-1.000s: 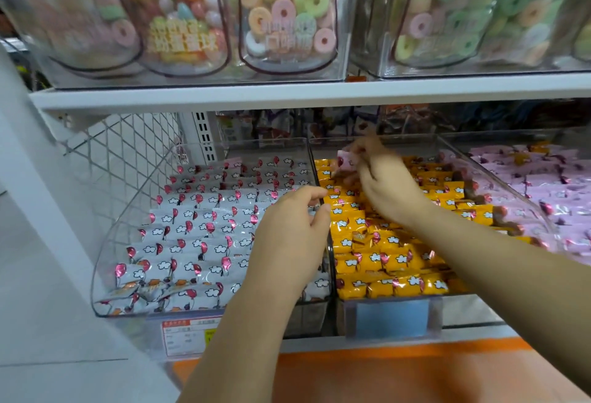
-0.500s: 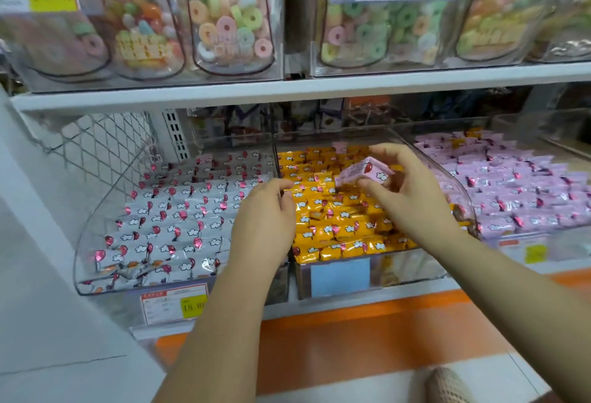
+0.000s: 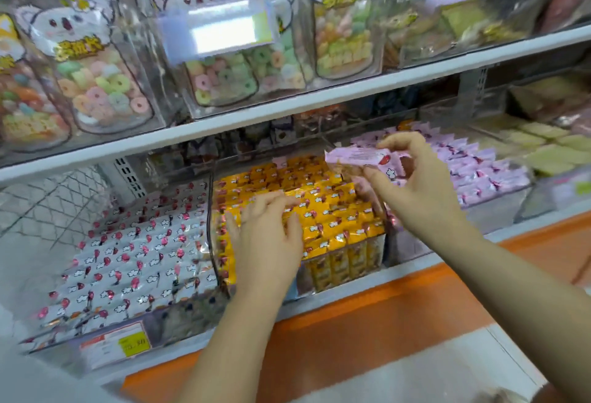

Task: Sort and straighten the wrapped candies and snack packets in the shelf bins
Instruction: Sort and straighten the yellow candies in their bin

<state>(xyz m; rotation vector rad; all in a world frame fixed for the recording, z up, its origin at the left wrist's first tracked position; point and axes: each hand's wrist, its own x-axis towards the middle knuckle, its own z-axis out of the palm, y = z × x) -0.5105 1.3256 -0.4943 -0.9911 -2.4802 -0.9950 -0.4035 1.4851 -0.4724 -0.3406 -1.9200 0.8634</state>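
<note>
Head view: right hand (image 3: 415,185) pinches a pink packet (image 3: 358,157) between thumb and fingertips, held up over the back right corner of the yellow-candy bin (image 3: 220,211). Left hand (image 3: 265,236) lies on that bin's yellow packets (image 3: 326,211), fingers straight, gripping nothing.

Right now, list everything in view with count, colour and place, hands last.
white wrapped candies: many, white with red print, left clear bin
yellow wrapped candies: many, yellow, middle clear bin
pink wrapped candies: many, pink, right clear bin
pale green packets: several, pale green, far right
clear bags of ring-shaped sweets: several, pastel mix, upper shelf
white-and-yellow price label: one, below left bin
single pink packet: one, pink, pinched in right hand
left hand: fingers on yellow wrapped candies
right hand: pinches single pink packet
</note>
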